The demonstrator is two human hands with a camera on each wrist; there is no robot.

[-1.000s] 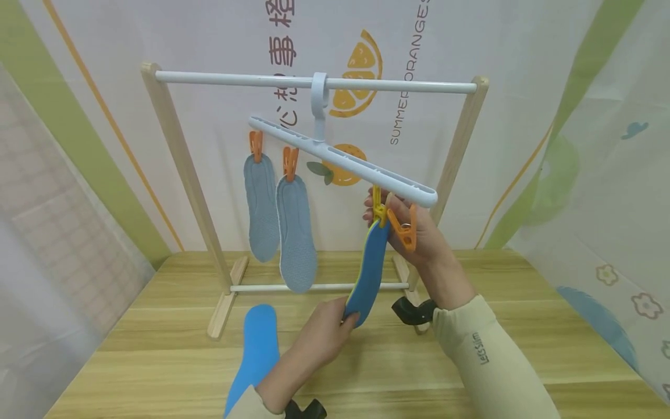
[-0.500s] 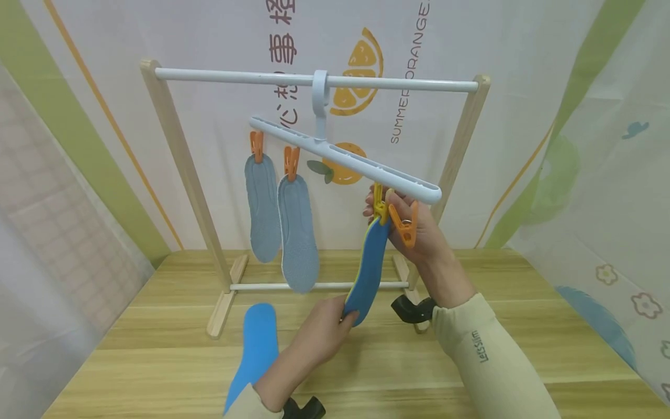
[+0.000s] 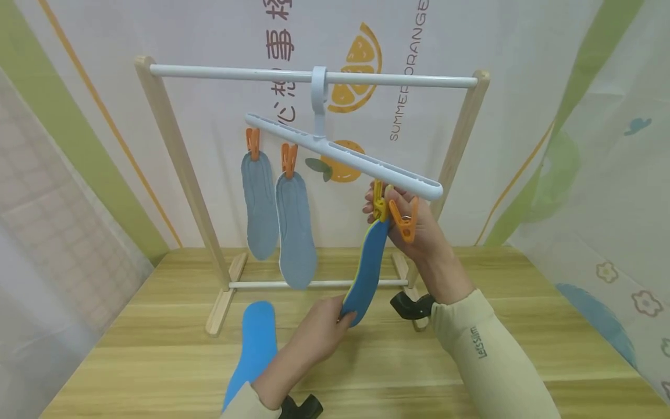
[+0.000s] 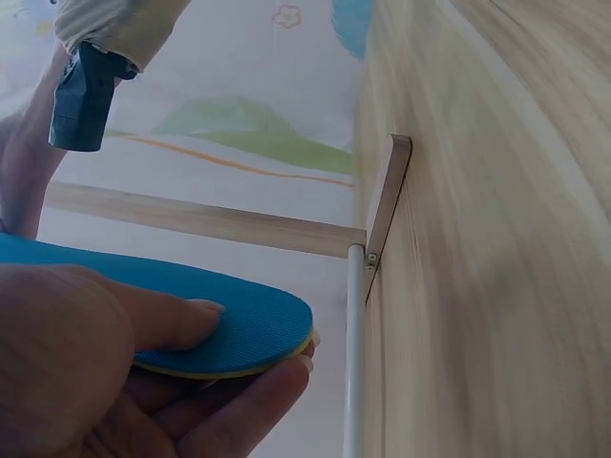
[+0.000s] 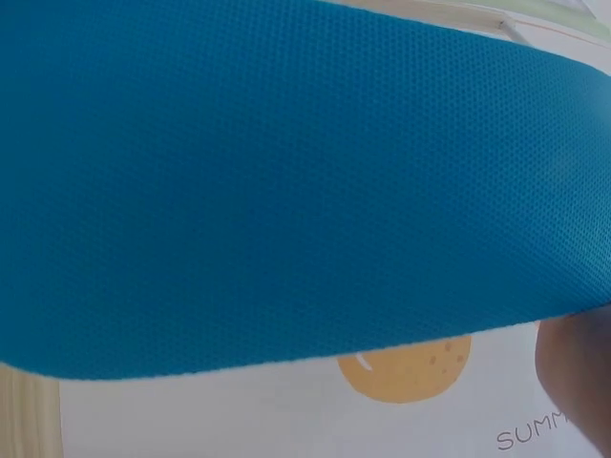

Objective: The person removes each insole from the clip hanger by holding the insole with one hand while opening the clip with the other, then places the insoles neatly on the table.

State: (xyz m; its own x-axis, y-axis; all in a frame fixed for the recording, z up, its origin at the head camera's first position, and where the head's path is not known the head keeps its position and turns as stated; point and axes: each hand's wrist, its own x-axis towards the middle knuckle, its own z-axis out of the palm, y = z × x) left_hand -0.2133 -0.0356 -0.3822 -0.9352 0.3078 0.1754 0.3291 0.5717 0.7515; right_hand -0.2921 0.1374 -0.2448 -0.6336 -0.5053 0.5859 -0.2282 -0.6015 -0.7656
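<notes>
A blue insole [image 3: 369, 270] with a yellow edge slants below the right half of the white hanger [image 3: 361, 160]. My left hand [image 3: 324, 329] pinches its lower end, thumb on the blue face and fingers beneath, as the left wrist view shows. At its top end is a yellow clothes peg [image 3: 380, 203], gripped by my right hand [image 3: 419, 233] just under the hanger bar. An orange clothes peg [image 3: 403, 221] sits in front of the right palm; what bears it is unclear. In the right wrist view the insole [image 5: 286, 191] hides most of that hand.
Two grey-blue insoles [image 3: 260, 206] hang at the hanger's left from orange pegs [image 3: 289, 160]. The hanger hooks over the white rail [image 3: 225, 72] of a wooden-legged rack [image 3: 180, 157]. Another blue insole [image 3: 256, 343] lies on the wooden table [image 3: 157, 326], partly under the left forearm.
Both hands keep their holds with hardly any movement. The hanger's right end has shifted slightly up and to the right, and the whole view has moved a little.
</notes>
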